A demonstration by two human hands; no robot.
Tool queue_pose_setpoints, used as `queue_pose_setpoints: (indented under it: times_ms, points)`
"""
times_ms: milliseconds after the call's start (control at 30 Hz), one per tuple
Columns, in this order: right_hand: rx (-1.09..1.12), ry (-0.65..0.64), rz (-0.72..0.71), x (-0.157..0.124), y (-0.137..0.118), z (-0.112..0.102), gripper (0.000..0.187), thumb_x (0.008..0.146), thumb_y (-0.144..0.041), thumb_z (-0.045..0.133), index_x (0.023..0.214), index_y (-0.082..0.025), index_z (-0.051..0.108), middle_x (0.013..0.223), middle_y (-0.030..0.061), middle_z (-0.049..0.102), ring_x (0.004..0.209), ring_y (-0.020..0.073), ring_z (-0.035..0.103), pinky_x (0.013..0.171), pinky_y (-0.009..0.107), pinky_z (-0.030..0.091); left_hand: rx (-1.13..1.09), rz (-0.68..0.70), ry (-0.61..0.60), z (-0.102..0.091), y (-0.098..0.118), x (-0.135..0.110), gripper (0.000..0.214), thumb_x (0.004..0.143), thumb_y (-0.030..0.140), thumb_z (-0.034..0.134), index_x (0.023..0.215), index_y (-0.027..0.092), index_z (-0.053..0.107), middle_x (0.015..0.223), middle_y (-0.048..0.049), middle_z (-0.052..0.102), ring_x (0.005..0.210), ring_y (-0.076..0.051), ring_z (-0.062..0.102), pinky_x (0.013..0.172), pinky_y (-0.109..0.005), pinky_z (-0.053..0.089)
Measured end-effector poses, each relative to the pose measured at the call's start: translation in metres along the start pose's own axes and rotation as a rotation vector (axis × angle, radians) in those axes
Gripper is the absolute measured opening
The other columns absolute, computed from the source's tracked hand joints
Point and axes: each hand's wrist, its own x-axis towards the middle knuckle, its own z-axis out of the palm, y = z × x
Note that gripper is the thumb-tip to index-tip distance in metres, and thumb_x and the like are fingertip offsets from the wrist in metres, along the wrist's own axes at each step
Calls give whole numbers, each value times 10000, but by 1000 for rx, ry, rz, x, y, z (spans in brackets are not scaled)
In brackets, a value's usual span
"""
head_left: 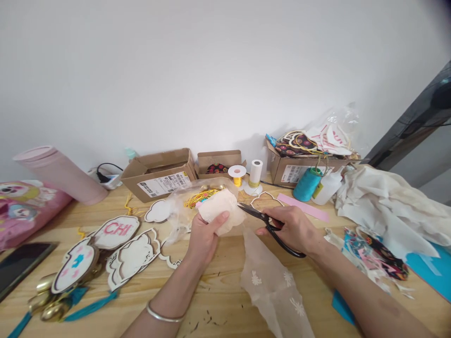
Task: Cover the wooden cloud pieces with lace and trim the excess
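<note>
Left fingers (214, 223) wrap the lower edge of cream padded cloth (221, 207).

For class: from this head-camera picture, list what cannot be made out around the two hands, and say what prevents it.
Head view, underside of the cream padded piece: hidden by the left hand.
Head view, finger loop of the scissors: partly hidden by the right hand.
Head view, text on the shipping label: too small to read.
Head view, end of the pink printed pouch: cut off by the left edge.
</note>
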Motion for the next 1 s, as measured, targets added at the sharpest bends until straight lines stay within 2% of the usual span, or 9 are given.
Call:
queue_pose_setpoints:
  times_ms: [367,700,867,1000]
  points:
    - [-15,-13,10,0,-4,-1,303,723,-327,569,501,-186,419,465,-44,375,445,80,306,448,227,213,8,-4,23,-1,0,0,360,532,191,765,879,155,676,942,-79,689,870,-235,632,771,-329,508]
    - [-130,15,-5,-2,-5,-2,310,748,-386,543,531,-182,454,457,-33,395,433,84,306,441,235,201,-2,-30,0,-3,-2,0,380,540,181,759,909,169,668,923,-68,695,853,-228,637,775,-333,506]
    - [-32,25,15,-1,-1,0,329,738,-405,559,515,-186,456,467,-37,384,452,84,290,449,229,211,-21,-43,-10,-1,0,0,450,502,168,776,936,178,657,913,-62,697,862,-233,633,776,-336,504]
    - [123,-57,77,0,2,-2,299,715,-415,587,559,-183,480,484,-49,371,465,78,286,436,215,214,-29,-48,-10,0,1,0,461,483,202,788,925,174,660,899,-68,700,853,-241,636,777,-349,505]
